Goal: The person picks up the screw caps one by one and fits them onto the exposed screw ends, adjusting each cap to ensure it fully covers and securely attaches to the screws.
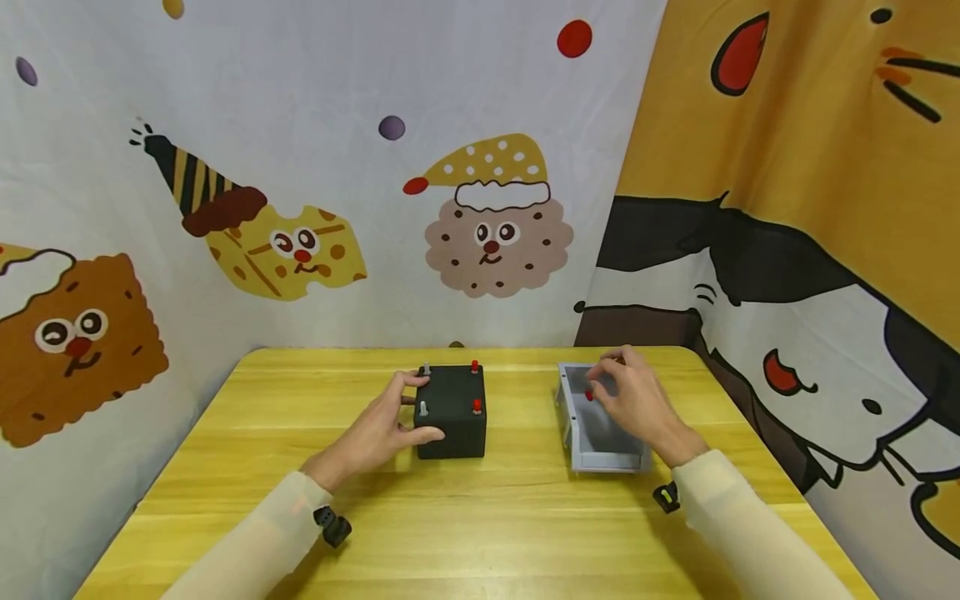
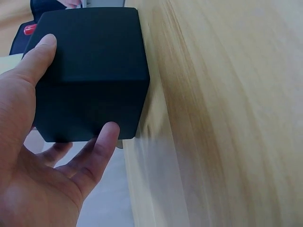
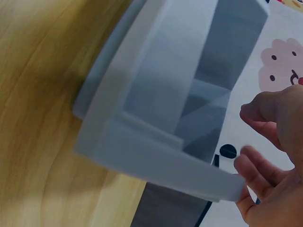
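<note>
A black box [image 1: 450,412] stands mid-table with two red pegs [image 1: 477,406] and two grey pegs [image 1: 423,409] sticking up from its top. My left hand [image 1: 390,425] grips it from the left, thumb on the near face. The left wrist view shows that hand [image 2: 42,156] wrapped round the box [image 2: 90,71] and a red peg [image 2: 29,29]. To the right is an open grey tray [image 1: 573,433]. My right hand [image 1: 637,400] hovers in it and pinches a small red piece [image 1: 588,395]. The right wrist view shows curled fingers [image 3: 258,165] beside the tray [image 3: 156,104]; the red piece is hidden there.
The yellow wooden table [image 1: 525,533] is closed in by cartoon-print cloth at the back, left and right. Bare wood lies in front of the box and between box and tray. The tray sits near the table's right edge.
</note>
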A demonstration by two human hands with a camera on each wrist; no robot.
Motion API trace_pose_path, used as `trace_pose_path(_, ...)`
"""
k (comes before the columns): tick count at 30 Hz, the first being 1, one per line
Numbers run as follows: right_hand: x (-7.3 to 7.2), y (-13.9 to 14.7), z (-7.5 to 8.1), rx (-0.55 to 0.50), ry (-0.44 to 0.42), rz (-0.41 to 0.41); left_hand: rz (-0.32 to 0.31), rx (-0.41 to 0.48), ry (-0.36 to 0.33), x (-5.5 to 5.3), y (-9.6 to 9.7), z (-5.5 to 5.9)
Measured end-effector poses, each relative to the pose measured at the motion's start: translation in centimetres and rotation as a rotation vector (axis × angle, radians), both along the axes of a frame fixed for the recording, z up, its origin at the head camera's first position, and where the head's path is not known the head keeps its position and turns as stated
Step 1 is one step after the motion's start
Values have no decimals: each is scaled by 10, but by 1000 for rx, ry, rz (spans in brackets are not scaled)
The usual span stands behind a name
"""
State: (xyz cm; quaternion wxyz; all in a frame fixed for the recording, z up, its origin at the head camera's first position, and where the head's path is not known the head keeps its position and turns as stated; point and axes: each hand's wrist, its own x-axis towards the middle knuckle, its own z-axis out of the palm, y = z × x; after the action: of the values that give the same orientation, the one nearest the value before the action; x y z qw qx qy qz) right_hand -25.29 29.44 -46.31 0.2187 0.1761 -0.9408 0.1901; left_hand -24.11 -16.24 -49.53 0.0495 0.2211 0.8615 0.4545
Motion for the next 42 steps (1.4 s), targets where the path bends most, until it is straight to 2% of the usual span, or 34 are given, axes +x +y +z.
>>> trace_pose_path(7, -7, 6, -5, 21, -70, -54, -7, 15, 6, -1, -1, 0)
trace_pose_path(19, -13, 9, -11, 86, -143, -79, 0, 26, -15, -1, 0, -1)
trace_pose_path(24, -16, 11, -12, 109, -211, -92, -4, 33, -13, -1, 0, -2)
trace_pose_path(33, -21, 15, -14, 145, -326, -87, -8, 45, -15, 0, 0, -2)
trace_pose_path(42, -22, 16, -16, 201, -369, -74, -6, 50, -25, 0, 1, -3)
